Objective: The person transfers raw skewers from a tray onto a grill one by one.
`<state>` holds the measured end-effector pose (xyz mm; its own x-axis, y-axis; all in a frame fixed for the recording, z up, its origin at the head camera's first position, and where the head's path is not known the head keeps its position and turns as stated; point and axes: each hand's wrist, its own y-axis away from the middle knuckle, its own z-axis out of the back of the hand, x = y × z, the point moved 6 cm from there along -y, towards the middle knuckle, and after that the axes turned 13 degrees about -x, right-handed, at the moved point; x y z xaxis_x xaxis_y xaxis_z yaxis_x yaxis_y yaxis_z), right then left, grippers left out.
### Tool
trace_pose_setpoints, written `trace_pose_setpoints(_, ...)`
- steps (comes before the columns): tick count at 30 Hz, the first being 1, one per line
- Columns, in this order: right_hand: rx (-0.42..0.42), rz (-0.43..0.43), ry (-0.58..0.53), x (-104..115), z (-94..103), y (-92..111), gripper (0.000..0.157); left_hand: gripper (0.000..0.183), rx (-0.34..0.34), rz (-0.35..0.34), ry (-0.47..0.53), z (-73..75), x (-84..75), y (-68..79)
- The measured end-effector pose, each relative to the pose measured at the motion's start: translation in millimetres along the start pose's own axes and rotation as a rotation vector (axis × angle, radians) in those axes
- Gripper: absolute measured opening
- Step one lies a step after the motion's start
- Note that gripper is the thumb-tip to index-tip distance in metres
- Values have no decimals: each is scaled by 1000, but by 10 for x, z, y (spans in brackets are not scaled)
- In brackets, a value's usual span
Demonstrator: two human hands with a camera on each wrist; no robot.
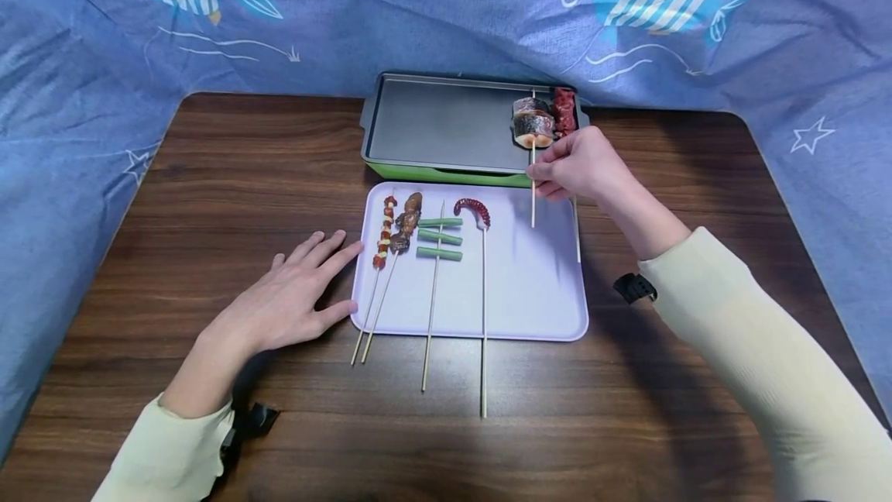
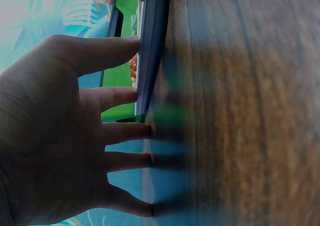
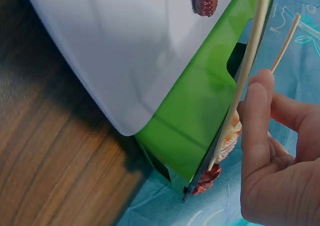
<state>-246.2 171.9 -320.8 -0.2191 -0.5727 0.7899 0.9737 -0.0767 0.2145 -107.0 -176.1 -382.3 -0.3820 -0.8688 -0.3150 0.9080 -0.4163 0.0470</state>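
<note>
My right hand (image 1: 577,164) pinches the stick of a fish skewer (image 1: 533,124), whose two thick slices are at the right part of the dark grill plate (image 1: 446,122). Right beside it a red meat skewer (image 1: 564,111) lies on the plate, its stick reaching over the tray's right edge. My left hand (image 1: 289,297) has its fingers spread, thumb and forefinger touching the left rim of the white tray (image 1: 536,285). Across the tray lie a red-and-white skewer (image 1: 384,235), a brown meat skewer (image 1: 406,227), a green bean skewer (image 1: 440,238) and a tentacle skewer (image 1: 474,210).
The grill's green body (image 3: 195,116) stands directly behind the tray. Several sticks overhang the tray's front edge onto the brown wooden table (image 1: 279,424). A blue patterned cloth (image 1: 446,14) hangs behind the table and down its sides.
</note>
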Motion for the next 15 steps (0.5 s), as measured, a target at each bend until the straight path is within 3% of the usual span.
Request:
trace_pose_setpoints(10, -58, 61, 178, 27, 31, -11, 22, 77, -10, -3, -6, -2, 9, 0)
trace_pose_setpoints(15, -56, 71, 191, 25, 38, 19, 25, 78, -10, 0, -6, -4, 10, -10)
